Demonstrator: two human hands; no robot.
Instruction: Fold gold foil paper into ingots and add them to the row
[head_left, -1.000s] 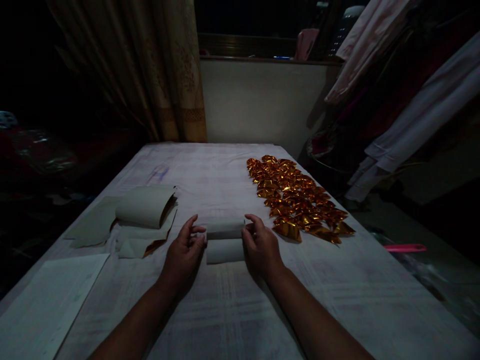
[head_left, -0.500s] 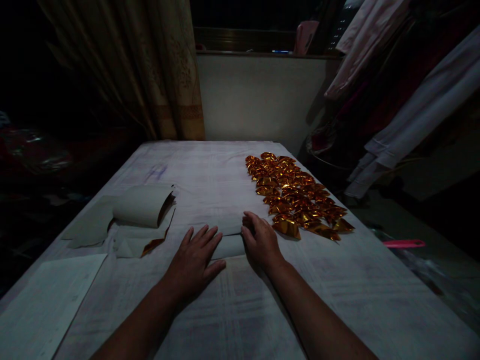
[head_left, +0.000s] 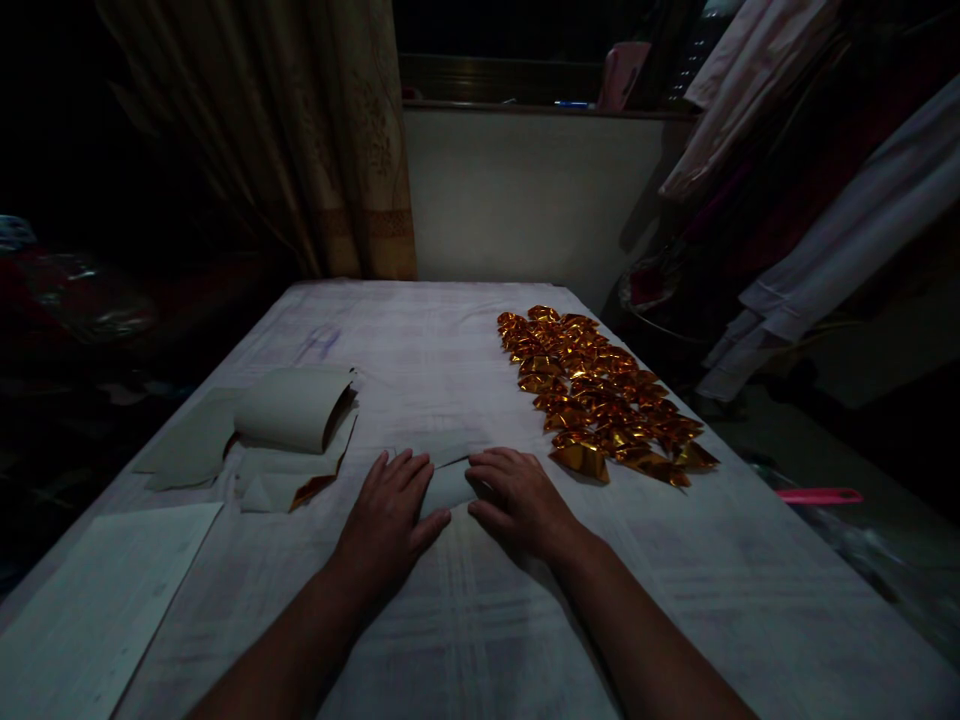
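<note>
A small folded sheet of pale paper [head_left: 448,468] lies on the cloth-covered table [head_left: 480,620] in front of me. My left hand [head_left: 391,520] lies flat on its left part with fingers stretched out. My right hand [head_left: 519,500] presses flat on its right part, fingers pointing left. Only a strip of the paper shows between and above the two hands. To the right sits a heap of several folded gold foil pieces [head_left: 604,395].
At the left lie a curled pale sheet [head_left: 292,408] and loose sheets with gold undersides [head_left: 281,482]. A large white sheet [head_left: 90,610] rests at the near-left corner. A curtain [head_left: 315,140] hangs behind, clothes [head_left: 825,220] hang at the right. A pink object [head_left: 817,495] lies off the table's right side.
The left hand went from pinching the paper's left edge to lying flat on it. The right hand slid left and flattened over the fold. The paper is now pressed flatter.
</note>
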